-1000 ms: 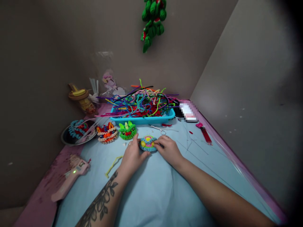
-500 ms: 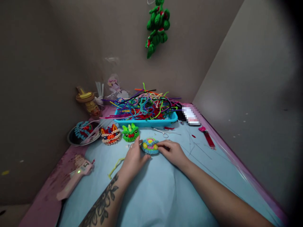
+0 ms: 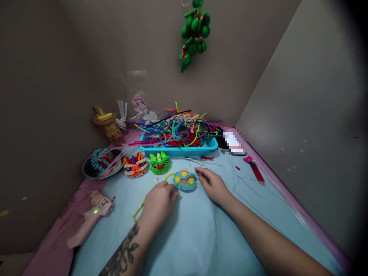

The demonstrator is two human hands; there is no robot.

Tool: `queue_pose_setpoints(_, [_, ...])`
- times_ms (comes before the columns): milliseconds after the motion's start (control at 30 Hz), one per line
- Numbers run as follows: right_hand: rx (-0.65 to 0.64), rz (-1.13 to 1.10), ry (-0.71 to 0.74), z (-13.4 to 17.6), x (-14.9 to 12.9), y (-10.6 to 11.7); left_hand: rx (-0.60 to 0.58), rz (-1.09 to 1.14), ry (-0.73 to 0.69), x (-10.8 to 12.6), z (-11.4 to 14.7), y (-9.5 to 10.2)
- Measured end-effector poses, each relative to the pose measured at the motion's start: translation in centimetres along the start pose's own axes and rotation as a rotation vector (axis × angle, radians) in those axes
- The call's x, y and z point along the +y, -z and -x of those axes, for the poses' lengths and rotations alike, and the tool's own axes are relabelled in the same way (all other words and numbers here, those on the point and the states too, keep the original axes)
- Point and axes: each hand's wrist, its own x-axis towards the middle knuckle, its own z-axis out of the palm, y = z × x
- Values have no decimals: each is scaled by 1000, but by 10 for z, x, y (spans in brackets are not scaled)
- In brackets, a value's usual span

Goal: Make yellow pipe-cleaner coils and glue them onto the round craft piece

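Observation:
A small blue, pink and yellow lion-like head (image 3: 184,181) made of fuzzy pipe cleaner lies on the blue cloth between my hands. Just left of it, my left hand (image 3: 161,201) bends its fingers down over a yellow pipe cleaner (image 3: 138,209); the fingertips are hidden. That strip shows on both sides of the hand, its upper end reaching the head's left edge. My right hand (image 3: 212,184) is open at the head's right side, its fingers apart and holding nothing. A finished-looking green head (image 3: 160,164) and an orange one (image 3: 136,165) sit behind my left hand.
At the back stands a blue tray (image 3: 179,151) heaped with pipe cleaners. Scissors (image 3: 198,162) lie before it. A metal bowl (image 3: 91,175) and a pink glue gun (image 3: 91,222) are on the left; a phone (image 3: 234,143) and red-handled tool (image 3: 257,171) lie right.
My left hand has drawn back from the blue head toward the yellow pipe cleaner, its fingers curling. My right hand has let go of the head and opened beside it.

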Motion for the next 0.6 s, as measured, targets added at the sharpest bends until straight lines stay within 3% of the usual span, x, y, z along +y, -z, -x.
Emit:
queue_pose_setpoints(167, [-77,-100,-95,0,6,-8,-7,-33,16,5,-1,-6])
queue_pose_setpoints(333, [-109,-531,-290,2,3,-9,44,91,4,4,0,-8])
queue_pose_setpoints(467, [-35,-840,-485,2,-11,-2,96,427,53,0,-3,-15])
queue_pose_setpoints(600, [59,-975,-572,1,-18,3,17,935,164,2,-8,-29])
